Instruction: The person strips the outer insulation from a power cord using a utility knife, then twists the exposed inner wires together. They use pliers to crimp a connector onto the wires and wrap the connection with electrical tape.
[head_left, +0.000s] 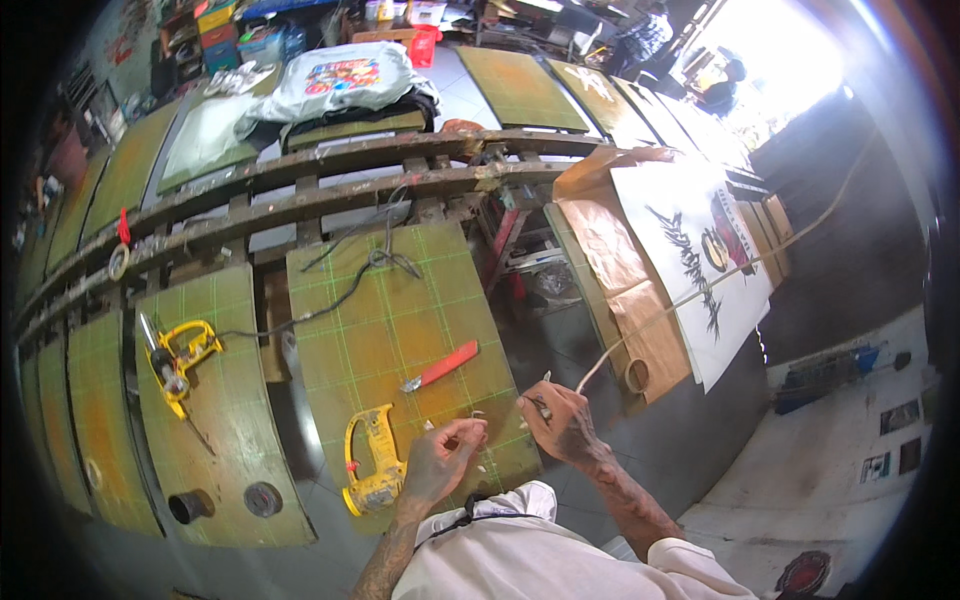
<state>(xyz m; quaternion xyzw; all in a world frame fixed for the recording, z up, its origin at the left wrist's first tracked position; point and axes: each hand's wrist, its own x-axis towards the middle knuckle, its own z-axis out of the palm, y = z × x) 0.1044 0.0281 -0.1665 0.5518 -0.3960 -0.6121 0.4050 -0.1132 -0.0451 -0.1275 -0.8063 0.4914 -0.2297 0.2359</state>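
Note:
My right hand [558, 422] is closed round a thin beige cable [690, 295], which runs from it up toward the far right. Close beside it, my left hand [448, 462] has its fingers pinched together; whatever they hold is too small to make out. Under both hands lies a green gridded board [340, 330]. On it rest a red-handled utility knife [443, 367] and a yellow tool housing [375, 468], the latter just left of my left hand. Tiny pale scraps lie near my fingers.
On the board to the left sit an opened yellow hand tool [178, 365] with a dark cord, a dark cylindrical piece [190, 506] and a round dark piece [263, 499]. A printed white sheet [690, 255] and brown paper [625, 280] lie right. A rail [340, 165] crosses behind.

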